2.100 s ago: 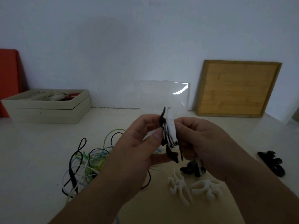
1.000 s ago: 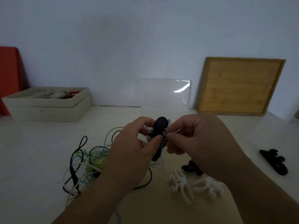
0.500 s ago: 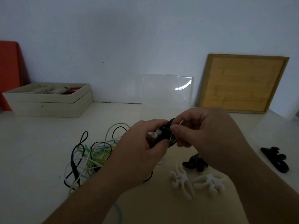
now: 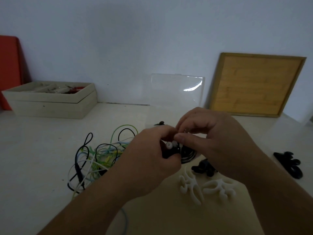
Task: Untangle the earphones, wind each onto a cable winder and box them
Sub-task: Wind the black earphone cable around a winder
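White-budded earphone (image 4: pixel 169 145), wound on black plastic cable winder (image 4: pixel 187 157), held above pale tabletop (image 4: pixel 42 150): left hand (image 4: pixel 152 160) grips winder, right hand (image 4: pixel 211 138) pinches bud end; if that pinch slips untucked, coils probably spring loose.

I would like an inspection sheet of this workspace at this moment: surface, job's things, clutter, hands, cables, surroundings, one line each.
Surface: pale table, dimly lit.
Job's things: wound winder with white earbuds between both hands; two white winders and two black winders lie on table; open box back left.
Clutter: small dark item behind hands, too small to tell.
Grippers: left hand grips the wound winder; right hand pinches at its top.
Cables: tangled earphones, black, white, green, blue, left of hands.
Surroundings: wall; clear sheet, wooden tray, red board stand against it.
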The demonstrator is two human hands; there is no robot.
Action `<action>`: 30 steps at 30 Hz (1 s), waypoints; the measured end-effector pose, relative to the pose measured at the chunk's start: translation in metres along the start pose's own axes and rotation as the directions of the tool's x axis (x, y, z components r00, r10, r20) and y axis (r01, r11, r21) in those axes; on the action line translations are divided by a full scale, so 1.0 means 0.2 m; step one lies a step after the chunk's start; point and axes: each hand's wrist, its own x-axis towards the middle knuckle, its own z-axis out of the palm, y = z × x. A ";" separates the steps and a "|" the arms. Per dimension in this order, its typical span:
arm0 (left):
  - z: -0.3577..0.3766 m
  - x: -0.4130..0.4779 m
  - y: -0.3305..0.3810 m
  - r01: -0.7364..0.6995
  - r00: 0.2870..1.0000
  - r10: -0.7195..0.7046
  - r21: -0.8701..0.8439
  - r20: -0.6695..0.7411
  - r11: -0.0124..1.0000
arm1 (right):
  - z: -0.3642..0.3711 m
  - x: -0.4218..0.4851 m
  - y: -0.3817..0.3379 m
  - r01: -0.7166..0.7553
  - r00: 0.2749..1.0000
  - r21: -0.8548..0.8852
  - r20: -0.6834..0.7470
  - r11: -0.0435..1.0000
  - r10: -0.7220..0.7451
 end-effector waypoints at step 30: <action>0.03 0.01 0.02 0.069 0.993 -0.100 -0.388 -0.061 0.919 | 0.05 0.01 -0.02 -0.195 0.976 0.170 -0.067 0.966 0.209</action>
